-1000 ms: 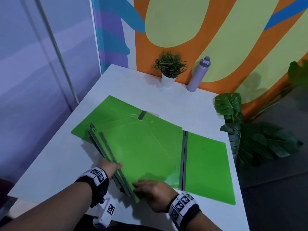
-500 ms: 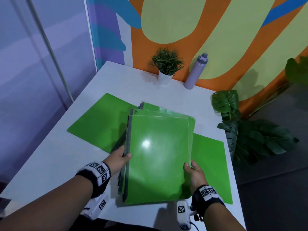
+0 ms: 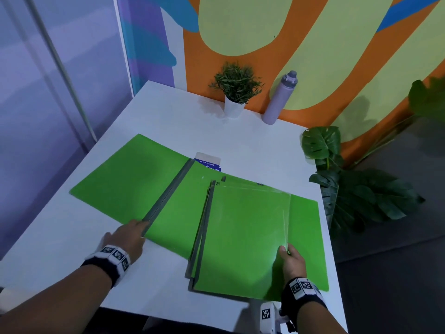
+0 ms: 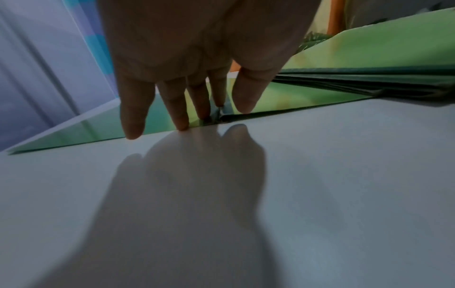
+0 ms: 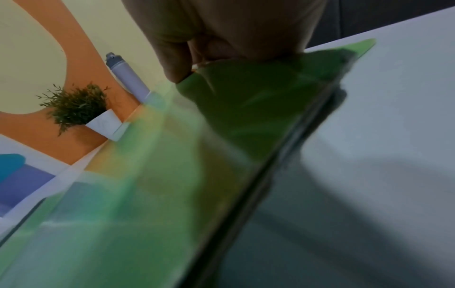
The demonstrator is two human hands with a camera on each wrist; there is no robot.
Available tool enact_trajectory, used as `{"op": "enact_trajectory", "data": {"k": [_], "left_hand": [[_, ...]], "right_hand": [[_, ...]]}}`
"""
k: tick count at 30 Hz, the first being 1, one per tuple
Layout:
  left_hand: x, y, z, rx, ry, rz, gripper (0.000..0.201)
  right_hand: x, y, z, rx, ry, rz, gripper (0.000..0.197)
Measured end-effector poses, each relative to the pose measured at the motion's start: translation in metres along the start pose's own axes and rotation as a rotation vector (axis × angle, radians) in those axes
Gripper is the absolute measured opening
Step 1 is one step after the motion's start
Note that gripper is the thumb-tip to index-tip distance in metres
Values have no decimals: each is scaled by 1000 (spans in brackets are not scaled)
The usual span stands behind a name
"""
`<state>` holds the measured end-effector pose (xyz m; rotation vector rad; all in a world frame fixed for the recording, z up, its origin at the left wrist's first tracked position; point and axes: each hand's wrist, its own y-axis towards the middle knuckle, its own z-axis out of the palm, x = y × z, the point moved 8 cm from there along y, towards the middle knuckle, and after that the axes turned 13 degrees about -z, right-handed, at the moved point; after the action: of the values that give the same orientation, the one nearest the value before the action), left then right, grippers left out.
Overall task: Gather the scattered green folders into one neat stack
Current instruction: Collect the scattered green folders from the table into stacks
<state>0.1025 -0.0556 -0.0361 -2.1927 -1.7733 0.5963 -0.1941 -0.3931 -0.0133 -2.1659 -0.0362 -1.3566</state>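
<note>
Folders all on white tabletop (image 3: 72,247), none fully squared up. Stack of closed green folders (image 3: 240,237) sits at near-right of tabletop w/ grey spines on its left side, edges a bit fanned, near end slightly over the front edge. It lies on top of an open green folder (image 3: 134,184) spread flat to the left, grey spine strip (image 3: 168,191) running diagonally from far-centre to near-left. Another green sheet (image 3: 305,237) pokes out from under the stack on the right.

Right hand (image 3: 292,261) at stack's near-right corner: grip closed on the stack, thumb on the top cover, other fingers under it per right wrist view (image 5: 229,33); that view is blurred, so exact finger lay unclear. Left hand (image 3: 127,237) at near end of the spine strip, fingers straight and spread, tips at the open folder's near edge in left wrist view (image 4: 197,48); nothing held, grip open. Actual contact w/ the edge hard to tell.

Small blue-and-white box (image 3: 208,162) partly hidden beyond the open folder's far end. Potted plant (image 3: 237,88) and lilac bottle (image 3: 280,97) at far edge by the orange/yellow wall, near each other, well apart from folders. Big-leaf plant (image 3: 356,189) on floor right of tabletop.
</note>
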Motion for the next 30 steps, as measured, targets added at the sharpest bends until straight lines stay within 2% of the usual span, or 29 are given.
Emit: {"op": "enact_trajectory", "data": {"k": [2,5,9,12,14,16,19,23,25,28,30], "left_hand": [[20,-3,-5,-57,0,-102,33],[35,-8,-10,-74,21,-240,18],[36,-3,-8,-10,0,-304,23],[29,-3,-8,45,-84,-292,23],[17,-9,-28,-46,-157,-292,23],[2,-20,-63,-202,-272,-274,20],[-21,-40,-127,-372,-414,-168,9],[-34,-63,-189,-530,-475,-29,3],[-30,-71,-199,-571,-659,-16,5],[-15,-64,-182,-519,-953,-98,21],[-5,-41,-137,-329,-1007,-198,35]], "right_hand": [[-1,-3,6,25,-39,-13,47],[-1,-10,20,82,-130,-29,46],[1,-19,38,182,-199,-25,46],[0,-22,41,180,-227,-31,46],[0,-21,39,170,-242,-39,47],[3,-18,34,145,-246,-43,46],[8,-11,22,119,-270,-76,48],[6,-7,13,87,-281,-89,47],[1,-7,13,84,-263,-64,48],[-1,-10,17,99,-251,-48,49],[-2,-12,21,113,-232,-30,50]]}}
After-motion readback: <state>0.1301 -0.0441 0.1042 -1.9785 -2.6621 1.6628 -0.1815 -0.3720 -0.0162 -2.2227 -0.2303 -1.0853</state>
